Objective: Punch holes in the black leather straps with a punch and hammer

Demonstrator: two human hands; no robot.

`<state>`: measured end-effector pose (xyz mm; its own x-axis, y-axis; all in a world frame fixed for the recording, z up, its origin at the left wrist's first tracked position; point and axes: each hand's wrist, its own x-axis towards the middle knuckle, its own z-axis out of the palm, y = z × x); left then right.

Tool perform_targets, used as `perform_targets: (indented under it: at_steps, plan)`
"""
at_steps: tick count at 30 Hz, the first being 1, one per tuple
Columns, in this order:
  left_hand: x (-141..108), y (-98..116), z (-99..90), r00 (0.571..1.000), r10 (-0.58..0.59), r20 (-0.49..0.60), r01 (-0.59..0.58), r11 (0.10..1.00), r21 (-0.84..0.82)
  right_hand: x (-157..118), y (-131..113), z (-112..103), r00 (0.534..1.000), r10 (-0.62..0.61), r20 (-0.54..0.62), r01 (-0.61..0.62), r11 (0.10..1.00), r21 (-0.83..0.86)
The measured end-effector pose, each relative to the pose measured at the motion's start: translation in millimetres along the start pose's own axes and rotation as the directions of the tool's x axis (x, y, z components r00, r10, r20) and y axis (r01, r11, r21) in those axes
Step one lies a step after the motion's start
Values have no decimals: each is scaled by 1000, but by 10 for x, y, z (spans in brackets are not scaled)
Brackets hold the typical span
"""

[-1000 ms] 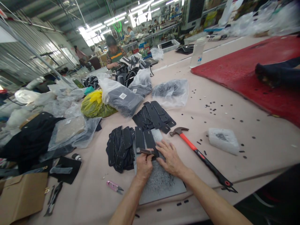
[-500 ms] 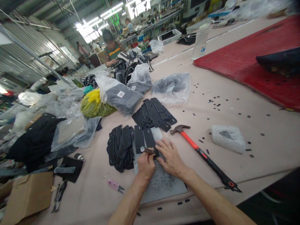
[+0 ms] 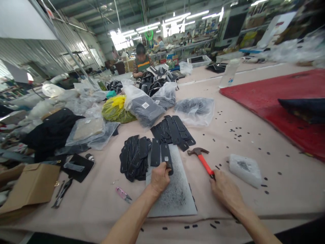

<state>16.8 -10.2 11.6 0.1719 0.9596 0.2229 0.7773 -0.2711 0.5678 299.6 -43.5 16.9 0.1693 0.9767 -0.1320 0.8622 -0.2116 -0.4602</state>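
My left hand (image 3: 160, 177) grips a short metal punch (image 3: 167, 162) over the lower end of a black strip (image 3: 165, 150), which lies on a grey speckled board (image 3: 177, 179). To the right, my right hand (image 3: 225, 189) is wrapped round the handle of a claw hammer (image 3: 204, 163), whose head lies near the table surface. A second black strip (image 3: 155, 152) sits beside the first. Fanned black strips (image 3: 134, 157) are stacked at the board's left, and another pile (image 3: 172, 130) lies beyond its far edge.
Pink snips (image 3: 123, 194) lie left of the board. A wax-like white block (image 3: 245, 169) and scattered black slugs are at the right. Plastic bags (image 3: 144, 108) stand behind the piles. A person (image 3: 142, 61) works across the table. A red sheet (image 3: 279, 101) covers the far right.
My right hand has left the black strip and board, moved right and closed round the hammer handle. My left hand still holds the punch, now more upright. The view has shifted.
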Motion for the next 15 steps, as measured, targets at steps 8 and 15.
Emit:
perform_targets:
  at_steps: [8, 15]
  plan:
    - [15, 60, -60, 1000, -16, 12, 16, 1000, 3, -140, -304, -169, 754, 168, 635, -628, 466, 623]
    - [15, 40, -53, 1000, -24, 9, 24, 1000, -11, -424, -955, -981, 991, -126, -55, 137, 870, 474]
